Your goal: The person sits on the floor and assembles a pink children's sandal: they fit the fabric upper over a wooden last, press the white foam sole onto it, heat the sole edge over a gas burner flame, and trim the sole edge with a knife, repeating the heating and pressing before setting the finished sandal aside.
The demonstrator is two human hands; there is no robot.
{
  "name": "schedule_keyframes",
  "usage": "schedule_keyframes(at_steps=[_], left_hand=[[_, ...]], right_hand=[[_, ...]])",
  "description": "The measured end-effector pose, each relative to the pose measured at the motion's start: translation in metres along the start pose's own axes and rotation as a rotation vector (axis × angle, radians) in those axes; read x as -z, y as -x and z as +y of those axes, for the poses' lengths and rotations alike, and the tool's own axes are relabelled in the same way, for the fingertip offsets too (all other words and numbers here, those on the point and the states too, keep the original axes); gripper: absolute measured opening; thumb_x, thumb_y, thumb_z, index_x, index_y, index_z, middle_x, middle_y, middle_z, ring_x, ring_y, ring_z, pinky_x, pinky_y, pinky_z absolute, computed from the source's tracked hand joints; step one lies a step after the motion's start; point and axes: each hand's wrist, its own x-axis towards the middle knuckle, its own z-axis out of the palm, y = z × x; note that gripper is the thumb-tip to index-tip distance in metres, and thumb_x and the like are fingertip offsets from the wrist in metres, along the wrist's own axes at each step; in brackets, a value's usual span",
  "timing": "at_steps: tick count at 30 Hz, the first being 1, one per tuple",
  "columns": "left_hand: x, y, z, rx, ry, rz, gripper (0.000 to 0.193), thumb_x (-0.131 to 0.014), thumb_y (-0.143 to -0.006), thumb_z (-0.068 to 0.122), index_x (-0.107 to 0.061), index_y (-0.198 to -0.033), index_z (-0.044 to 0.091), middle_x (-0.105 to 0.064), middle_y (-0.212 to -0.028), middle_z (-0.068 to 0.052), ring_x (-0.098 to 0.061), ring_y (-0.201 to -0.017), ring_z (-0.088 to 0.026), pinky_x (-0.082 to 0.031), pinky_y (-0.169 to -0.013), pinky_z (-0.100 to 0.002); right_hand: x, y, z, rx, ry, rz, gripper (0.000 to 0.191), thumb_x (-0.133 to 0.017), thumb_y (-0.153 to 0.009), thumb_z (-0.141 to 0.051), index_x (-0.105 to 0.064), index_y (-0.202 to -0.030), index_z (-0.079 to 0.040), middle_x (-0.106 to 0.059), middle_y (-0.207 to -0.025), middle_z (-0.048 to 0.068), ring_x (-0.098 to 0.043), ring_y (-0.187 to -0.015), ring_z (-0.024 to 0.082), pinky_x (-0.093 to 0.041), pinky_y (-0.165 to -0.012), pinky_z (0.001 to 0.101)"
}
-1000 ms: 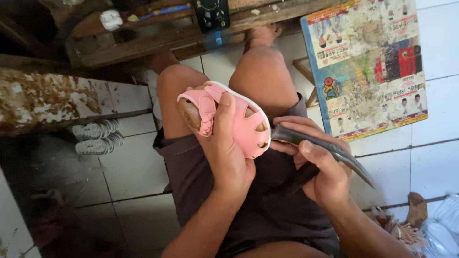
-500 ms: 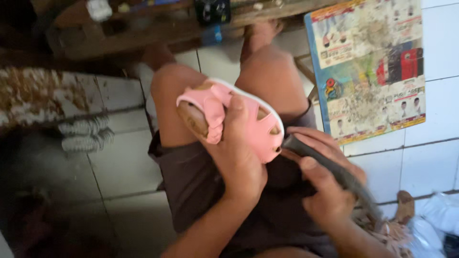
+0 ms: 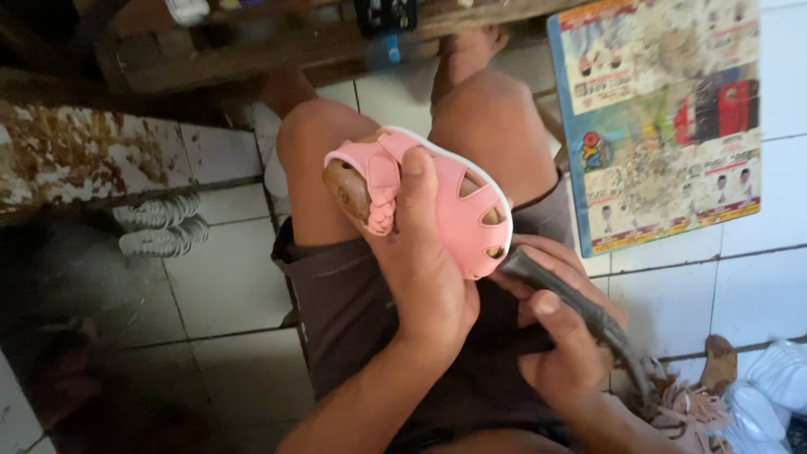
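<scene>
My left hand (image 3: 424, 277) grips a small pink sandal (image 3: 458, 202) with a white sole rim and a brown insole, held over my lap with its toe pointing right. My right hand (image 3: 563, 336) is closed around the dark handle of a curved metal tool (image 3: 588, 315), whose front end touches the sandal's lower right edge. The tool's tail curves down to the right. My knees and dark shorts lie beneath both hands.
A printed paper sheet (image 3: 664, 126) lies on the white tiled floor at the right. A pair of pale shoes (image 3: 155, 223) sits at the left beside a rusty surface (image 3: 76, 155). A wooden bench (image 3: 252, 42) crosses the top. Scraps and white shoes (image 3: 773, 378) lie lower right.
The sandal has tilted and my right hand has shifted down and right with the tool, its tip staying at the sandal's edge. The view has moved slightly.
</scene>
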Motion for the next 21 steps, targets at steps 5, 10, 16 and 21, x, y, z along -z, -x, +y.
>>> schedule_keyframes(at_steps=[5, 10, 16, 21], left_hand=[[0.018, -0.009, -0.006, -0.296, -0.483, -0.149, 0.075, -0.067, -0.105, 0.017, -0.022, -0.16, -0.006, -0.04, -0.155, -0.015, -0.039, -0.147, -0.023, -0.028, -0.129, -0.039], [0.039, -0.01, -0.009, -0.338, -0.645, -0.242, 0.085, -0.07, -0.105, 0.023, -0.013, -0.16, -0.006, -0.035, -0.154, -0.017, -0.036, -0.141, -0.024, -0.024, -0.13, -0.041], [0.053, -0.011, -0.006, -0.292, -0.71, -0.344, 0.092, -0.072, -0.105, 0.027, -0.005, -0.162, -0.003, -0.037, -0.151, -0.015, -0.043, -0.136, -0.023, -0.033, -0.123, -0.039], [0.058, -0.017, 0.004, -0.263, -0.787, -0.417, 0.092, -0.071, -0.106, 0.027, -0.002, -0.161, -0.002, -0.042, -0.148, -0.016, -0.049, -0.131, -0.023, -0.037, -0.119, -0.038]], right_hand=[[0.017, -0.011, 0.01, 0.146, 0.188, -0.083, 0.047, -0.058, -0.093, -0.025, -0.07, -0.115, 0.014, -0.074, -0.12, 0.023, -0.069, -0.116, 0.026, -0.055, -0.095, 0.0332], [0.026, -0.023, 0.008, -0.173, -0.184, -0.096, 0.051, -0.063, -0.085, -0.019, -0.069, -0.12, 0.017, -0.069, -0.126, 0.025, -0.064, -0.081, 0.024, -0.053, -0.075, 0.0331], [0.042, -0.047, -0.006, -0.045, 0.067, -0.321, 0.041, -0.067, -0.088, -0.017, -0.072, -0.116, 0.013, -0.072, -0.119, 0.026, -0.075, -0.105, 0.031, -0.059, -0.096, 0.0367], [0.038, -0.059, -0.004, -0.093, -0.039, -0.37, 0.041, -0.065, -0.085, -0.013, -0.075, -0.115, 0.013, -0.075, -0.119, 0.027, -0.074, -0.109, 0.032, -0.055, -0.102, 0.0369]])
